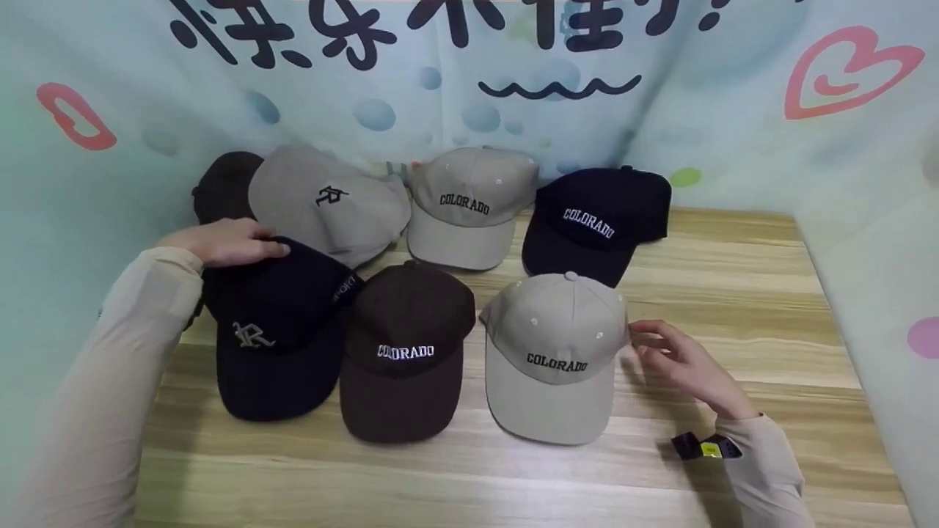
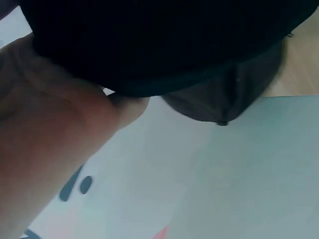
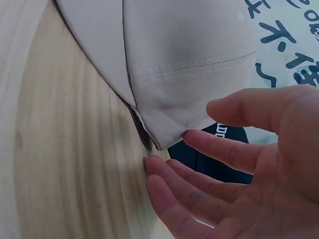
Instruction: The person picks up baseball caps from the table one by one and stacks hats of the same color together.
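My left hand (image 1: pixel 224 243) grips the back of a navy baseball cap (image 1: pixel 282 381) with an R emblem, at the front left. In the left wrist view the cap's dark edge (image 2: pixel 149 74) hides most of the fingers. At the front right sits a beige COLORADO baseball cap (image 1: pixel 554 323), its brim toward me. Beside its right side is my right hand (image 1: pixel 682 367), fingers spread and loosely bent. In the right wrist view the thumb and index fingertip are at the lower edge of this beige cap (image 3: pixel 189 35), not closed on it.
Between the front caps lies a dark brown COLORADO cap (image 1: pixel 407 315). Behind are a grey R cap (image 1: pixel 315 205), another beige COLORADO cap (image 1: pixel 473 183), a navy COLORADO cap (image 1: pixel 609 202) and a partly hidden dark cap (image 1: pixel 224 187). A printed cloth (image 1: pixel 455 44) hangs behind the wooden table (image 1: pixel 770 293).
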`<state>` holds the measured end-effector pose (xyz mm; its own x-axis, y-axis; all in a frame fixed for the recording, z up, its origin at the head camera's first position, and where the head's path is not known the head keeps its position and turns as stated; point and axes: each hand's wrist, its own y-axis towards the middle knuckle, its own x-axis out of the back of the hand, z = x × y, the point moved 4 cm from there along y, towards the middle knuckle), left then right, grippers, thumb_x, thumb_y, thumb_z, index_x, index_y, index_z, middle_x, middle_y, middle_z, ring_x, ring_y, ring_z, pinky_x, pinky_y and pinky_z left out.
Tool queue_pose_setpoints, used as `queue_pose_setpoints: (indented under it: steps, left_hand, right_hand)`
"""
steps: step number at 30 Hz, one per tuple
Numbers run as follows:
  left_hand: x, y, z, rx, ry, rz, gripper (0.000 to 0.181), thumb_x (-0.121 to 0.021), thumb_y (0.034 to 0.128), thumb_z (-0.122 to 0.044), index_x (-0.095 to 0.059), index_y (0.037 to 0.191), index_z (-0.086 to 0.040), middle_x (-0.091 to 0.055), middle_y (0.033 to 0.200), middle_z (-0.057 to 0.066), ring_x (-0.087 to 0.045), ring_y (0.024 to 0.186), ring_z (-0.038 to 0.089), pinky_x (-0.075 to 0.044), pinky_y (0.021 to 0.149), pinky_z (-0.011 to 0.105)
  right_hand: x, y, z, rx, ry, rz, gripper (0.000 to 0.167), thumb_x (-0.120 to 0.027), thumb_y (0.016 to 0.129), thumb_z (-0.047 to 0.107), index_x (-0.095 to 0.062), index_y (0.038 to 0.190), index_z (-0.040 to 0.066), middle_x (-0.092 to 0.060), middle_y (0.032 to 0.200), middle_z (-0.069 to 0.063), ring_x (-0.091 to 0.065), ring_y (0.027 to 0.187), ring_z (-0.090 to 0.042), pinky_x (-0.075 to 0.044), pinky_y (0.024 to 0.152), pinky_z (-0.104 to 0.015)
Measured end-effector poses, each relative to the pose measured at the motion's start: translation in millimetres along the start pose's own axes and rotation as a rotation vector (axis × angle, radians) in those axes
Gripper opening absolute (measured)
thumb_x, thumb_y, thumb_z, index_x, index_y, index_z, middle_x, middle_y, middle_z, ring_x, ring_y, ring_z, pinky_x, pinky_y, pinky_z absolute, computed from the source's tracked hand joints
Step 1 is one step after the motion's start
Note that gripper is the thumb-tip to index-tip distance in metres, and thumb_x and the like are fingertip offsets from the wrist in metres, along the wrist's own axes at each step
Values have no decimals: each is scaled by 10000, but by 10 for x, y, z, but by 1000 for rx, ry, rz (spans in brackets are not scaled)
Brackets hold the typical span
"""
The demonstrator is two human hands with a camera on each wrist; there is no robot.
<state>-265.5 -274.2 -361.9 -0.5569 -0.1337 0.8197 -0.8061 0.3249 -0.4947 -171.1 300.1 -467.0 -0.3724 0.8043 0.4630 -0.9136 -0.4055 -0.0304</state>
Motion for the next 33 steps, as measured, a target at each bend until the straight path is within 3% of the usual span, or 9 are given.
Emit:
queue_pose_setpoints:
  steps: [3, 6, 11, 17, 21, 28, 30, 33]
  left_hand:
    - [-50, 75, 78, 13, 7, 5, 631, -382, 1020, -339, -349, 1377, 180, -340, 1369, 419, -340, 1237, 575, -299, 998, 631]
    - [-94, 100, 122, 41, -3, 14, 624, -336, 1034, -331, -332, 1378, 190, -323, 1370, 429, -325, 1243, 578, -286, 1008, 630]
    - [-129, 114, 67, 46, -28, 24, 622, -302, 1049, -346, -320, 1393, 172, -314, 1382, 422, -317, 1256, 567, -279, 1013, 628]
    - [-117, 111, -77, 1, -44, 19, 587, -340, 1048, -327, -330, 1405, 139, -280, 1405, 420, -262, 1292, 559, -245, 1034, 627]
    - [-106, 83, -148, 2, -39, -13, 579, -368, 1042, -319, -308, 1441, 95, -223, 1437, 410, -202, 1308, 574, -214, 1023, 666]
    - [-100, 2, -324, 29, 2, -66, 576, -395, 1029, -372, -334, 1467, -3, -252, 1464, 328, -227, 1298, 560, -186, 960, 728]
    - [-104, -16, -376, 25, 6, -78, 561, -405, 1028, -359, -346, 1464, -11, -261, 1468, 311, -219, 1309, 542, -155, 978, 719]
    - [-117, -37, -445, 15, 26, -103, 539, -424, 1025, -342, -373, 1451, -16, -279, 1470, 295, -218, 1324, 521, -123, 994, 715]
  right_hand:
    - [23, 46, 23, -23, -23, 7, 357, -513, 960, -30, -473, 1307, -103, -515, 1284, -309, -534, 1133, -468, -480, 897, -296]
    - [51, 147, 101, -29, -75, 21, 367, -511, 966, -14, -459, 1315, -110, -507, 1284, -318, -533, 1137, -463, -466, 938, -433]
    - [142, 395, 288, 21, -180, 22, 350, -508, 958, -29, -466, 1289, -133, -527, 1244, -335, -516, 1141, -471, -419, 937, -578]
    - [317, 752, 381, 22, -301, -3, 331, -528, 930, -31, -499, 1240, -144, -535, 1224, -342, -500, 1140, -498, -415, 927, -597]
    - [438, 1019, 372, 14, -336, -47, 308, -529, 926, -42, -511, 1214, -150, -530, 1231, -330, -506, 1137, -479, -430, 929, -563]
    - [695, 1412, 466, 97, -396, -279, 280, -530, 887, -49, -547, 1146, -152, -553, 1079, -306, -529, 1001, -385, -424, 848, -396]
    - [780, 1485, 487, 75, -419, -325, 325, -534, 897, -2, -525, 1193, -136, -517, 1106, -309, -493, 1016, -397, -398, 871, -434]
    - [895, 1587, 481, -10, -450, -301, 445, -537, 942, 120, -444, 1312, -109, -431, 1233, -347, -420, 1129, -470, -328, 965, -541]
